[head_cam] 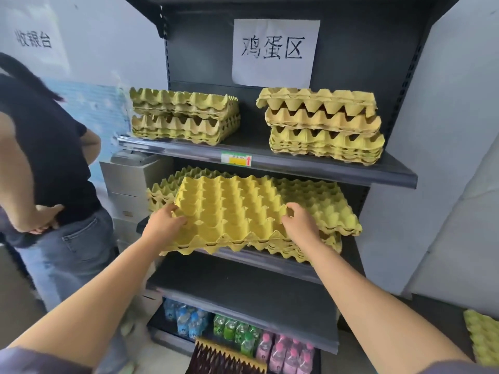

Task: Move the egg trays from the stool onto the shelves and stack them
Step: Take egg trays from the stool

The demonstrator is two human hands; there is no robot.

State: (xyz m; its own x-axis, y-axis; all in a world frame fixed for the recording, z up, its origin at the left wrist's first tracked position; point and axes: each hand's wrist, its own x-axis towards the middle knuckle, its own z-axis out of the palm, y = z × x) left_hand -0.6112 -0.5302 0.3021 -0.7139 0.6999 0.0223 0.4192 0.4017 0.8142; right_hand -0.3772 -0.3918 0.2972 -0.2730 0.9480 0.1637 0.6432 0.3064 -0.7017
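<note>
A yellow egg tray [232, 211] lies tilted at the front of the middle shelf [256, 259], overhanging its edge. My left hand [164, 220] grips its left edge and my right hand [299, 222] grips its right edge. Under and behind it lie other trays: a stack at the left [162, 188] and a stack at the right [326, 209]. On the upper shelf [270, 160] stand two more tray stacks, one at the left [183, 114] and a taller one at the right [324, 125]. More trays [483, 338] show at the lower right edge; the stool is not visible.
A person in a dark top and jeans [48, 168] stands close at the left. Grey boxes [135, 184] sit beside the shelf unit. Packs of bottles [243, 336] fill the bottom shelf. A paper sign [274, 52] hangs on the back panel.
</note>
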